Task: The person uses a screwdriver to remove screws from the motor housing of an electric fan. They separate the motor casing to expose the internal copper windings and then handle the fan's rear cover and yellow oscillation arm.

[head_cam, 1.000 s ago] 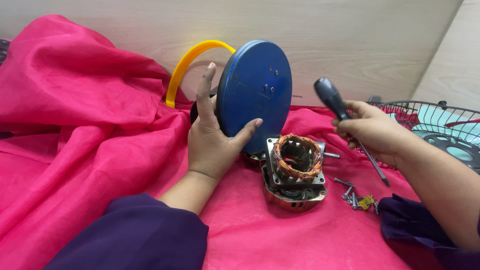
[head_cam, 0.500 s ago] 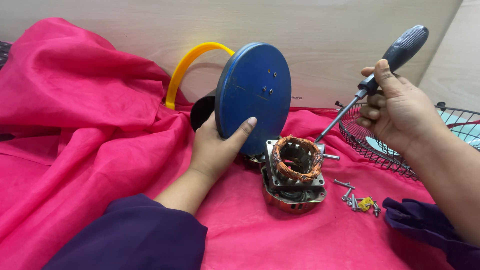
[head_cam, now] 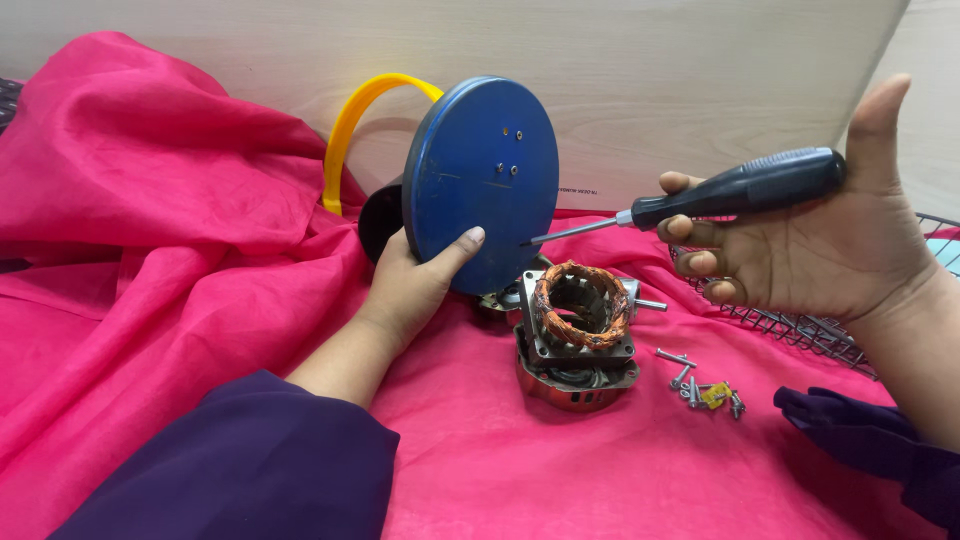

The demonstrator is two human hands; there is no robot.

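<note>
1. A pink cloth (head_cam: 150, 250) covers the work surface, bunched high to the left of the blue disc.
2. A yellow ring (head_cam: 350, 125) stands behind the blue disc, its arc showing at the disc's upper left.
3. The left hand (head_cam: 410, 285) grips the lower edge of the blue disc (head_cam: 480, 180), thumb on the front face, fingers hidden behind; the disc stands nearly upright.
4. Just below and right of the disc sits a motor stator (head_cam: 580, 325) with copper windings, resting on the cloth in a metal housing.
5. A screwdriver (head_cam: 740, 190) lies nearly level, its tip at the disc's right edge.
6. The right hand (head_cam: 820, 245) holds the screwdriver's dark handle loosely, palm open, thumb raised, fingers curled under it.
7. Loose screws (head_cam: 700, 385) lie right of the stator.
8. A wire fan guard (head_cam: 820, 325) lies furthest right of the disc.
</note>
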